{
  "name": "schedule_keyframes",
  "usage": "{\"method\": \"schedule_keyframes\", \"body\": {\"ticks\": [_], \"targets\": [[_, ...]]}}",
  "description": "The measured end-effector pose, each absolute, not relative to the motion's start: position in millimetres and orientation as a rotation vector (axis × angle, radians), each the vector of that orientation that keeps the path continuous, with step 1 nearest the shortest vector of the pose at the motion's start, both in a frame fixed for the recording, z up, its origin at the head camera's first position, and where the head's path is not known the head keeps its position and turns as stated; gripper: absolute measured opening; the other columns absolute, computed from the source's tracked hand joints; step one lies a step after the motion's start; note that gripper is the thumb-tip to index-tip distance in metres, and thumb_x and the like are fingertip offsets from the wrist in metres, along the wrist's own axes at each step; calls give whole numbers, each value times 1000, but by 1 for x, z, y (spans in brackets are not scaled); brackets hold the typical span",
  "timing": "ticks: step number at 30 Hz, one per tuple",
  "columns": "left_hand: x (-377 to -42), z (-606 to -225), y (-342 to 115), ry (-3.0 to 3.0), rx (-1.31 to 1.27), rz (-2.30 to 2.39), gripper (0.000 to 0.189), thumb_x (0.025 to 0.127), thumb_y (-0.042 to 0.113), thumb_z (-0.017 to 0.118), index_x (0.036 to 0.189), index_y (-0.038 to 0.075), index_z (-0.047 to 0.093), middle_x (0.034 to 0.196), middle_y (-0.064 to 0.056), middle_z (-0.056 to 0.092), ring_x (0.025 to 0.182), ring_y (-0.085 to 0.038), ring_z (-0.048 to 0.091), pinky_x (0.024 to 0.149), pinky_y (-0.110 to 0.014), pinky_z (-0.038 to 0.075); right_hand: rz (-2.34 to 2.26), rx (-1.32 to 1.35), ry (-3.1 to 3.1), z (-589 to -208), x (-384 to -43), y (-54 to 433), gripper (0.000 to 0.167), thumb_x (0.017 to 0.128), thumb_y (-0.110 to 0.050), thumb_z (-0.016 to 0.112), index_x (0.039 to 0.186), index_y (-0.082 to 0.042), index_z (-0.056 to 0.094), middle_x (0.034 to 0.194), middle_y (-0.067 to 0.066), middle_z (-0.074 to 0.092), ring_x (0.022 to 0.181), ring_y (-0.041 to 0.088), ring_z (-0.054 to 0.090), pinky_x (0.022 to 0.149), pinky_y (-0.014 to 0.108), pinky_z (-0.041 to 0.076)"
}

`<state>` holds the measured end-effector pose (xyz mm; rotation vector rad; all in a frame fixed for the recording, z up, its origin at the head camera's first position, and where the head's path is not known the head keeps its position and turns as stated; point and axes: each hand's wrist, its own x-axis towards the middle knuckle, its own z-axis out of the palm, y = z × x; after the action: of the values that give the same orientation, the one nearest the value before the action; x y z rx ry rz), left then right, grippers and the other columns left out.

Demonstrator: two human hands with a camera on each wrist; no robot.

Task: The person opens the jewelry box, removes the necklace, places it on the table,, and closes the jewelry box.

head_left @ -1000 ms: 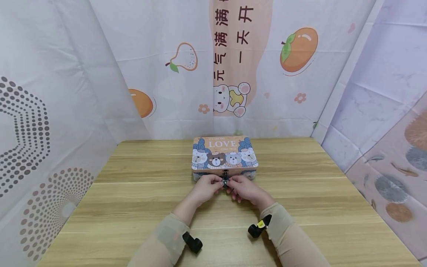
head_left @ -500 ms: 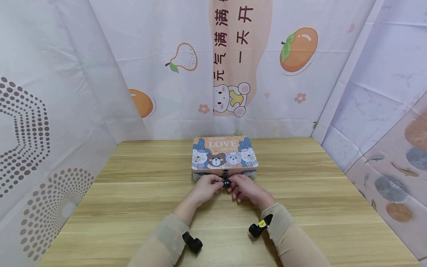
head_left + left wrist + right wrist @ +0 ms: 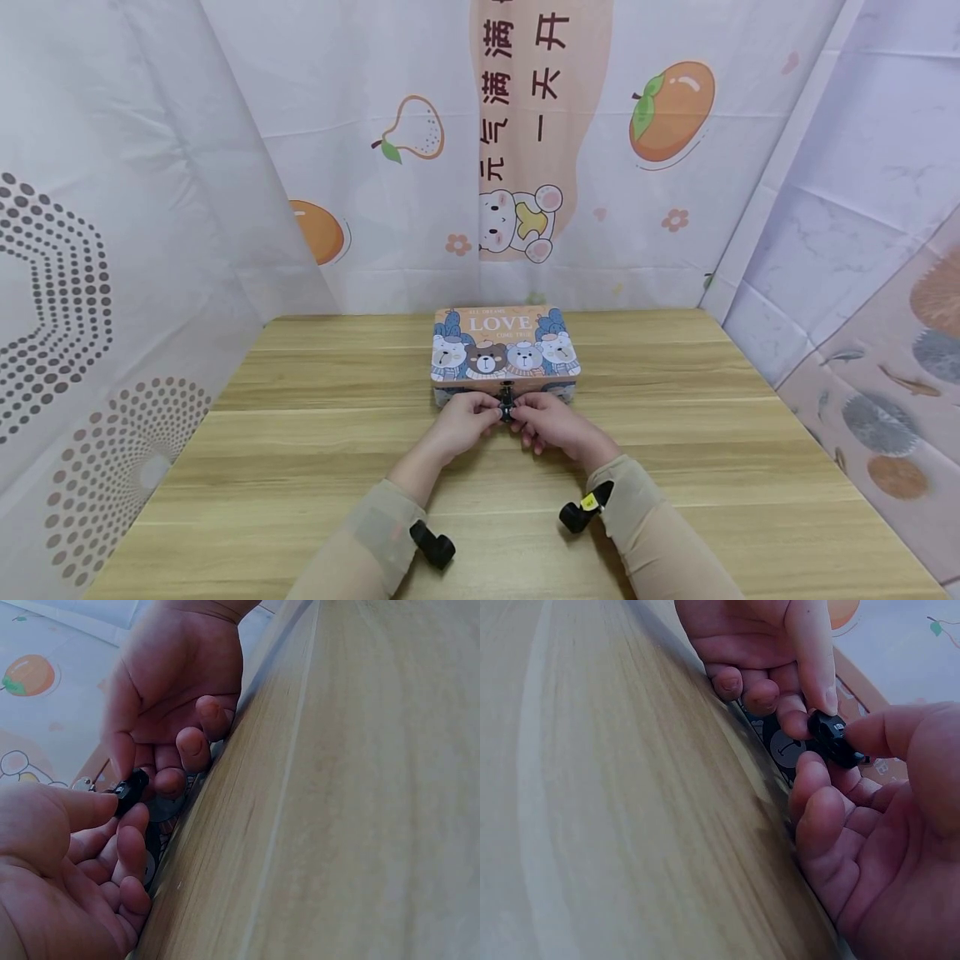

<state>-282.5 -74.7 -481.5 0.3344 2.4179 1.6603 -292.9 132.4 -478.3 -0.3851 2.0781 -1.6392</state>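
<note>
A tin box (image 3: 504, 343) printed with bears and the word LOVE stands with its lid down. At the clasp on its front hangs a small black padlock (image 3: 507, 412) with little white marks, like a combination lock. My left hand (image 3: 463, 421) pinches one side of the padlock between thumb and fingers. From the other side my right hand (image 3: 553, 423) has its thumb and index finger on it, the other fingers loosely curled below. Close up, the right wrist view has the black lock body (image 3: 834, 739) between both sets of fingertips; its clasp end is mostly hidden.
The box sits near the back edge of a wood-grain table (image 3: 337, 467). Behind it hangs a printed curtain (image 3: 360, 208), with more sheets at both sides. A black wrist camera (image 3: 432, 546) is strapped to each sleeve.
My right thumb and index finger shifted off the padlock's front half a second ago and are back against it now. My left hand and the box have stayed in place.
</note>
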Motion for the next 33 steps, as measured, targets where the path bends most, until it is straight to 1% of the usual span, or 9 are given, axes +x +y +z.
{"method": "schedule_keyframes", "body": {"ticks": [7,16,27,33], "targets": [[-283,-482,-74,2421,334,1659,15,100,11,63,106,-1,71,92,-8,72,76,-18,62,67,-29,49,-1626,-407,2073,-482,-294,133,27,105,-18,51,109,6,61,91,12,63,62,16,58,51,27,48],[-284,-483,-74,2420,347,1683,15,99,9,63,106,-2,70,90,-8,71,75,-18,61,67,-31,49,-1625,-428,2066,-483,-294,133,29,106,-18,50,109,9,60,90,13,62,62,16,57,50,28,47],[-283,-482,-74,2425,333,1672,16,99,10,63,107,-2,70,90,-7,71,76,-19,62,68,-31,49,-1614,-436,2083,-481,-293,132,29,107,-18,47,106,8,61,87,11,62,61,17,57,51,28,47],[-283,-482,-74,2407,336,1689,16,100,10,63,107,-2,70,93,-9,72,76,-19,62,69,-31,50,-1663,-375,2053,-479,-292,133,32,108,-21,45,111,7,61,90,14,63,62,18,58,52,28,48]]}}
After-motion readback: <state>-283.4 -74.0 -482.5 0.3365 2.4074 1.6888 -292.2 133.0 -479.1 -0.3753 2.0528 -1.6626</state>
